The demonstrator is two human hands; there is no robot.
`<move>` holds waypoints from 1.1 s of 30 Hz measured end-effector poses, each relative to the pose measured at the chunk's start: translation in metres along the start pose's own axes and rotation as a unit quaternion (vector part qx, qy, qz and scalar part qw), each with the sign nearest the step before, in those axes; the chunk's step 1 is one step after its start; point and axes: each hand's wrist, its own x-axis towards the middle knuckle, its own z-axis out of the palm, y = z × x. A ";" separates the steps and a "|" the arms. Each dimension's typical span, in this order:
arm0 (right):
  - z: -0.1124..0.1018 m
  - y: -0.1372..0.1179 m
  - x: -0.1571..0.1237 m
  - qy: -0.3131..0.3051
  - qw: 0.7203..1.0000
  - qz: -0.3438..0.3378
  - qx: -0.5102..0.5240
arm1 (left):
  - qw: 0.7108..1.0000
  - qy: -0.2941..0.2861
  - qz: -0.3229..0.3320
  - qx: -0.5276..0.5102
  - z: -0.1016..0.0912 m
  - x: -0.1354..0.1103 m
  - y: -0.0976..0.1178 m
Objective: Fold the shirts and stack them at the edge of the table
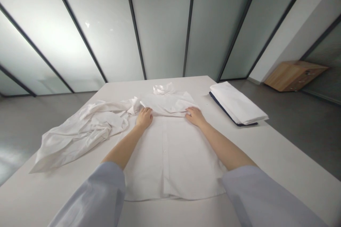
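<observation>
A white button-up shirt (pixel 149 156) lies front side up on the table, its hem towards me and its button strip running down the middle. Across its upper part the cloth is bunched into a horizontal fold, with the collar (pixel 163 88) at the far end. My left hand (pixel 145 117) is closed on the cloth at the left end of this fold. At the right end my right hand (pixel 195 116) grips the cloth too, its fingertips partly hidden in the fabric. Both arms reach forward over the sides of the shirt.
Crumpled white cloth (pixel 87 127) lies left of the shirt. A folded white stack (pixel 237 103), with a dark navy layer beneath, sits at the table's right edge. Beyond the table (pixel 282 159) stand frosted glass panels (pixel 162 25) and a wooden cabinet (pixel 290 74).
</observation>
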 end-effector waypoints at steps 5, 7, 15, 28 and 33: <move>0.003 0.002 0.002 0.019 1.000 -0.013 0.018 | 0.997 -0.008 0.058 0.055 -0.018 -0.032 -0.004; 0.002 0.002 0.003 0.026 0.999 -0.018 0.022 | 0.993 -0.015 0.096 0.060 -0.023 -0.041 -0.004; -0.005 0.000 -0.005 0.069 0.997 0.006 0.030 | 1.000 -0.020 -0.004 0.011 -0.014 -0.034 -0.022; 0.002 0.024 -0.025 0.081 0.986 0.008 0.146 | 0.992 0.050 -0.017 -0.115 -0.012 -0.039 -0.036; 0.000 0.022 -0.026 0.078 0.985 0.019 0.153 | 0.984 -0.047 -0.011 -0.172 -0.032 -0.044 -0.024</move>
